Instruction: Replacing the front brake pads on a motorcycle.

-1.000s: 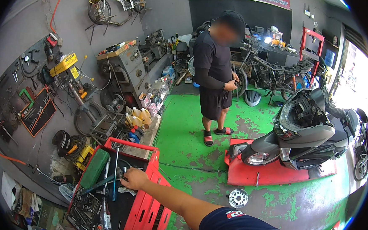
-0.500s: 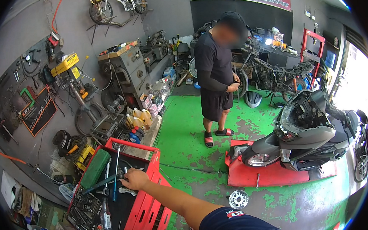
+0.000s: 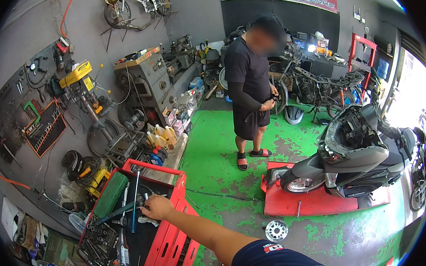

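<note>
My right arm reaches across to the left, and my right hand [image 3: 157,207] is over the top of a red tool cart [image 3: 180,192]. Its fingers are curled closed among tools; what they grip is mostly hidden. A small silver cylindrical piece [image 3: 145,196] shows at the fingertips, and a pale crumpled cloth [image 3: 147,220] lies just below them. Beside the hand lies a long bar tool [image 3: 134,216] with a blue lower part. Further left are a ratchet [image 3: 123,216] and a green case [image 3: 111,195]. My left hand is out of view.
Sockets [image 3: 100,236] fill the cart's near-left side. A co-worker [image 3: 248,72] stands on the green floor, hands together at the waist. At right, a grey scooter [image 3: 357,161] sits on a red platform [image 3: 291,201]; a round metal disc [image 3: 277,230] lies nearby. A drill press [image 3: 91,96] stands left.
My right hand stays in nearly the same place over the cart. The co-worker's hands have shifted slightly at the waist.
</note>
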`<action>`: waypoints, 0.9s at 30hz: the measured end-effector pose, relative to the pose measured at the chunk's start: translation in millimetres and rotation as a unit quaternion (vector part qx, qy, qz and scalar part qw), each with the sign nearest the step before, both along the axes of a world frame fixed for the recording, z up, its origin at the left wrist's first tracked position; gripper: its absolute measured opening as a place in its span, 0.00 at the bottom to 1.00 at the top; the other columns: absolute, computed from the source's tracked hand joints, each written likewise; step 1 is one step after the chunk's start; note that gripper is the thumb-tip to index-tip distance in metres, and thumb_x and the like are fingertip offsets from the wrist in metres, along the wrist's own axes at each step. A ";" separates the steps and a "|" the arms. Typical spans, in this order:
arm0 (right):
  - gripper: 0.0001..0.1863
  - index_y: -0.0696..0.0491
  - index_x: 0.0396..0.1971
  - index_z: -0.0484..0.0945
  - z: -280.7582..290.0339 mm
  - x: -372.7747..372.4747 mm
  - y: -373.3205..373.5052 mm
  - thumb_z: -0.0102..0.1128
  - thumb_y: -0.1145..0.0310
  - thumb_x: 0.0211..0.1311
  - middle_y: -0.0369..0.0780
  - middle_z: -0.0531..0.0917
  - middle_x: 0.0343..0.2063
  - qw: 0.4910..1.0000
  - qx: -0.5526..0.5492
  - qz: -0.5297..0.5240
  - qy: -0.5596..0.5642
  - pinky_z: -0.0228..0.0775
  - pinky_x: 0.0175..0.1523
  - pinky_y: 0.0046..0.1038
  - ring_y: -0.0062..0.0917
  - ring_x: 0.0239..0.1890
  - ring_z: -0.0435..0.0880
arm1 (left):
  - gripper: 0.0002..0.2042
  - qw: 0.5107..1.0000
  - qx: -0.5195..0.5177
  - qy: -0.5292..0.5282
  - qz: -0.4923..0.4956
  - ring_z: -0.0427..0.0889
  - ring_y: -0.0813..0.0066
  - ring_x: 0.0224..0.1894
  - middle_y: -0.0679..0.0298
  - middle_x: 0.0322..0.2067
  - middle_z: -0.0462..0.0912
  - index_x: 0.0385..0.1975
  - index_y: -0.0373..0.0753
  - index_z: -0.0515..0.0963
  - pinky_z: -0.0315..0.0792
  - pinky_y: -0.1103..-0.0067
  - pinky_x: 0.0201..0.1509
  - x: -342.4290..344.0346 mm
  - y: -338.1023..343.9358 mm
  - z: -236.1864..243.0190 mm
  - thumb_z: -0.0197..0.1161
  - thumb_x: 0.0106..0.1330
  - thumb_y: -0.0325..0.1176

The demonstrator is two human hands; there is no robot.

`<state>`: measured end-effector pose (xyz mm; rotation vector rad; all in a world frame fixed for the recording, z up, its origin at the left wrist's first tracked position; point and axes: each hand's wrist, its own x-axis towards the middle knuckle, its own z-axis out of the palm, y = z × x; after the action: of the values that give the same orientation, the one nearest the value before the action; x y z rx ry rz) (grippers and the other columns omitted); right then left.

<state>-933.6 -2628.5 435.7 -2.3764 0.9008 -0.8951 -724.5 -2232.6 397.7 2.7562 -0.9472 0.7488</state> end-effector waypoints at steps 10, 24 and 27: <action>0.24 0.57 0.27 0.85 -5.5 2.3 -2.7 0.56 0.49 0.65 0.47 0.84 0.32 1.000 -0.014 0.005 0.005 0.77 0.52 0.43 0.43 0.45 0.83 | 0.22 0.943 0.064 -0.323 -0.048 0.86 0.49 0.47 0.44 0.53 0.84 0.58 0.28 0.78 0.80 0.65 0.49 10.0 0.4 -5.3 0.62 0.68 0.37; 0.21 0.58 0.28 0.85 -7.9 3.5 -3.5 0.56 0.54 0.61 0.48 0.85 0.33 1.000 -0.005 0.002 -0.016 0.76 0.53 0.43 0.43 0.44 0.83 | 0.24 0.985 -0.130 0.108 -0.037 0.85 0.51 0.42 0.46 0.51 0.85 0.59 0.31 0.78 0.78 0.67 0.44 5.9 -1.2 -2.7 0.62 0.69 0.41; 0.17 0.57 0.25 0.84 -10.9 5.9 -3.3 0.56 0.57 0.58 0.47 0.84 0.32 0.999 -0.019 -0.004 -0.035 0.77 0.51 0.43 0.42 0.43 0.83 | 0.23 0.989 -0.096 0.113 0.013 0.85 0.51 0.41 0.47 0.48 0.86 0.58 0.30 0.78 0.78 0.66 0.43 13.4 -4.8 3.0 0.62 0.69 0.40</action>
<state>-927.7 -2631.8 424.7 -2.3598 0.8746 -1.0007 -711.1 -2237.4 400.7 2.6189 -0.7530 0.4884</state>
